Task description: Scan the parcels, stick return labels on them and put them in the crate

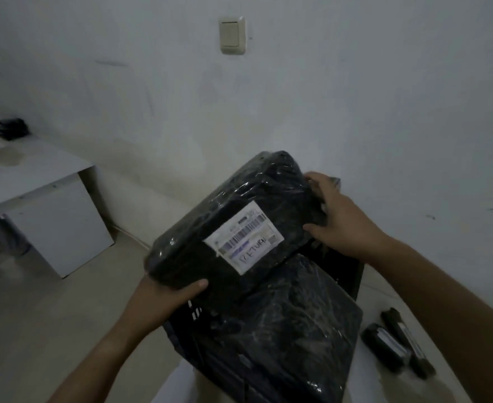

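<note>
Gripping a black plastic-wrapped parcel [239,196] from two sides, both hands carry it tilted just above the crate [192,318]. The left hand [163,292] holds the near left corner with its thumb on top. The right hand [338,219] curls its fingers over the far right edge.

A white label [243,237] with barcodes and a handwritten "RETURN" faces up, so the step in hand looks like setting this parcel into the crate. A second parcel [291,321] lies in the crate and fills much of it.

To do this well, level the parcel first and lower it flat onto the one below, label upward. The slick wrap may slide, so keep both grips until it rests, then draw the fingers out sideways.

Two black handheld items [396,344] lie just right of the crate; whether either is the scanner I cannot tell. A white desk [35,170] stands far left.
</note>
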`<state>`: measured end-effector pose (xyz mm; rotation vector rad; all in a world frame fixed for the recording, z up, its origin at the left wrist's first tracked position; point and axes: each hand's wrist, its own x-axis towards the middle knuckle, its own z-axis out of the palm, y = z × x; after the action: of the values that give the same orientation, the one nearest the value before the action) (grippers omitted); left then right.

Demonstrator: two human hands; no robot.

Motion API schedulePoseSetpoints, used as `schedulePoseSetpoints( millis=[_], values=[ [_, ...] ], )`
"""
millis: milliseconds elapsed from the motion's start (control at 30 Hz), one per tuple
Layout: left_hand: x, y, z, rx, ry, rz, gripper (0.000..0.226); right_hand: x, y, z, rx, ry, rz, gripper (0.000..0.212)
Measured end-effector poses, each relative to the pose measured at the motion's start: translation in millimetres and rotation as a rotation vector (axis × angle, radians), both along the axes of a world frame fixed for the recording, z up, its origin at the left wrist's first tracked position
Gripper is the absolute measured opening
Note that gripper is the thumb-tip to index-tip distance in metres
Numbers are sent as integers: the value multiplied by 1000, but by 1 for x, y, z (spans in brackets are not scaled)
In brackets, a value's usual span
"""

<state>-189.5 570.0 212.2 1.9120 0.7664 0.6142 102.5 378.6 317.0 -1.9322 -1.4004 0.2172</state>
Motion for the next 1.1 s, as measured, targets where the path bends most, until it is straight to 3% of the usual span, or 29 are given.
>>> schedulePoseSetpoints(
  millis=[167, 267, 367, 500, 600, 833, 1033, 1100],
  values=[
    [-42, -3, -25, 66, 156, 197, 93, 0, 53, -11, -377, -108, 24, 93],
    [-24, -7, -42, -44, -30, 188, 83, -2, 67, -27, -434, -65, 4, 100],
    [-10, -11, -62, 19, -152, 209, 80, -2, 74, -44, -404, -137, -26, 101],
    [-9, -10, -72, 66, -141, 297, 94, -12, 77, -54, -381, -259, -150, 98],
    [-12, -16, -71, 17, -169, 257, 92, -14, 72, -55, -310, -196, -173, 99],
    [-21, -10, -58, -84, -155, 184, 94, -15, 50, -60, -90, 52, -148, 79],
    [-20, -29, -37, 64, -132, 275, 78, -17, 16, -59, -93, 145, -167, 71],
    [-12, -49, -23, 187, -127, 291, 86, -17, -4, -60, -68, 217, -164, 74]
  ],
)
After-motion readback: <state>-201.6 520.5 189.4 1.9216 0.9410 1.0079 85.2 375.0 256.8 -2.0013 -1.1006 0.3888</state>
